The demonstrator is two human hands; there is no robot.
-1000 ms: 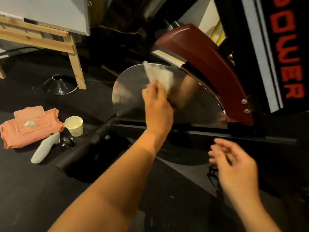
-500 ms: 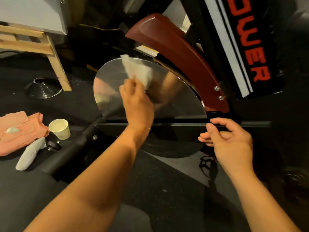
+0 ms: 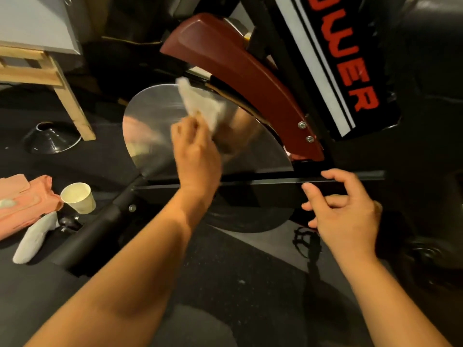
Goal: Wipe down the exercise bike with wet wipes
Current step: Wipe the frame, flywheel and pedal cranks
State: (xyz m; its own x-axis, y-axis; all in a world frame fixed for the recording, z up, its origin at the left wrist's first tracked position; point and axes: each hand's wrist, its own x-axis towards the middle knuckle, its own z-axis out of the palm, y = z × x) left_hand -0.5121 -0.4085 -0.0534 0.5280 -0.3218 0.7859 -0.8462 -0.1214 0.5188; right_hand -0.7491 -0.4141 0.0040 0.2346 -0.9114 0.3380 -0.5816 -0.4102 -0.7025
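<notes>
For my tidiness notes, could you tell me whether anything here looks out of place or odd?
Only minor things: a crumpled white wipe lies loose on the floor beside the pink wipes pack, whose flap seems open. The paper cup stands upright, nothing spilled. The bike's metal wheel shows no visible damage.

You have one view only, worn on your head. It looks forward and down, with the steel flywheel (image 3: 155, 126) just above the middle of the frame. It sits close: both forearms run in from the bottom edge, your left hand (image 3: 198, 156) pinching the wet wipe (image 3: 200, 106) against the flywheel, your right hand (image 3: 348, 211) at the black frame bar (image 3: 250, 182) across the flywheel. The wide lens also takes in the dark floor (image 3: 225, 271) left of and below the flywheel.
</notes>
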